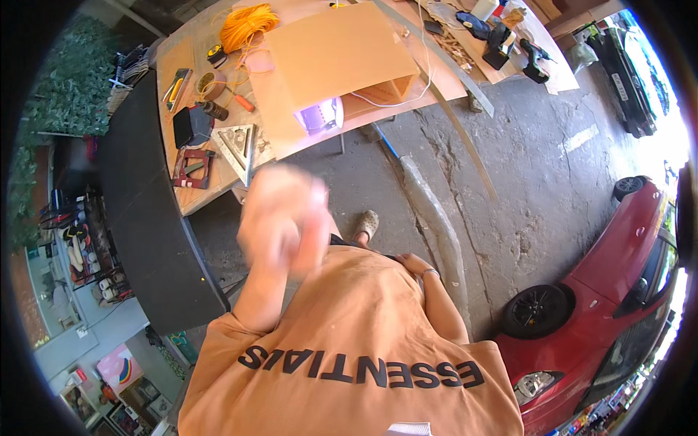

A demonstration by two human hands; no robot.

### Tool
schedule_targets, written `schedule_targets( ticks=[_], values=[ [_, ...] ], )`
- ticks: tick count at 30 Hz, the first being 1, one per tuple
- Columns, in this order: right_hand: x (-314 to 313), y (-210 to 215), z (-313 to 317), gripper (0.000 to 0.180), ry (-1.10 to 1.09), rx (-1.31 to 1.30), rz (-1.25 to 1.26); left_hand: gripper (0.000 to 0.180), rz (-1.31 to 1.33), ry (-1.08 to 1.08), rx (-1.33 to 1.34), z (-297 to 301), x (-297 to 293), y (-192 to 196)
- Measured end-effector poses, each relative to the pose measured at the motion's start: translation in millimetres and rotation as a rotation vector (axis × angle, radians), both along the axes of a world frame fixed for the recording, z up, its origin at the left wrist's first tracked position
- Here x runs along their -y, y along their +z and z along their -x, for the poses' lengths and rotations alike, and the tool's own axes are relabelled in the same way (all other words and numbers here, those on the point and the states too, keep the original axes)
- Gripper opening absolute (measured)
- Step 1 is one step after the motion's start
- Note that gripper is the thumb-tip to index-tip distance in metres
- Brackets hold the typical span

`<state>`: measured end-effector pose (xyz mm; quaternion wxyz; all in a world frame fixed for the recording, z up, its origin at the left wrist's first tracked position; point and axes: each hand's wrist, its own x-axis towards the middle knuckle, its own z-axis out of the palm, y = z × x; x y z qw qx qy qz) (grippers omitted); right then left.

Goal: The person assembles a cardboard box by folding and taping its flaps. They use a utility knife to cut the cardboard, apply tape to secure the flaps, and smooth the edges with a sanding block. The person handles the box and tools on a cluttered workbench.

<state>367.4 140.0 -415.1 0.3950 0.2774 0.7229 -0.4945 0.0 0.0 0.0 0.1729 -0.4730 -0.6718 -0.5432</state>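
Triangular metal square [236,145] lies flat near the front edge of the plywood workbench [190,51], one point aimed at the person, long edge running away along the bench.

- Left hand [282,221]: raised close to the camera, heavily blurred. The square sits just beyond it, up and slightly to the left. Cannot tell whether the fingers are spread or curled, and nothing shows in the grip.
- Right hand [413,263]: low at the hip, against the orange T-shirt [349,327], a band at the wrist. Fingers are partly hidden, so I cannot tell whether they are apart or closed. It is well apart from the square, and the left hand is clearly the nearer.
- Beside the square: red frame [193,168] to its left at the bench edge, black box [191,125] above that.
- Further back: roll of tape [211,85], yellow tape measure [216,53], coil of orange cord [247,25].
- Right of the square: large plywood box [338,54], open side down-right, with a pale purple-white object [320,116] tucked under its near corner.

Markings:
- Black block lettering runs across the shirt, upside down from this view.
- Pink sign with a rainbow shape [120,367] sits at lower left.
- White painted stripe [582,136] marks the cracked pavement.

Red car [618,291] is parked at right.
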Motion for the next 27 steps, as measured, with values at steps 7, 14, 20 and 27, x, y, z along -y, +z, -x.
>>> schedule_targets(
  ticks=[7,14,20,27],
  values=[
    [21,9,-34,0.055,-0.329,0.109,-0.072,0.036,0.704,0.253,0.551,115,55,-183],
    [25,18,-40,0.051,-0.362,0.016,-0.085,0.068,0.924,0.424,0.313,152,57,-267],
    [19,25,-19,0.045,-0.331,-0.026,-0.114,0.070,1.055,0.520,0.301,145,47,-267],
    [13,49,44,0.036,-0.281,-0.389,-0.316,0.071,1.089,0.506,0.180,139,52,-271]
  ],
)
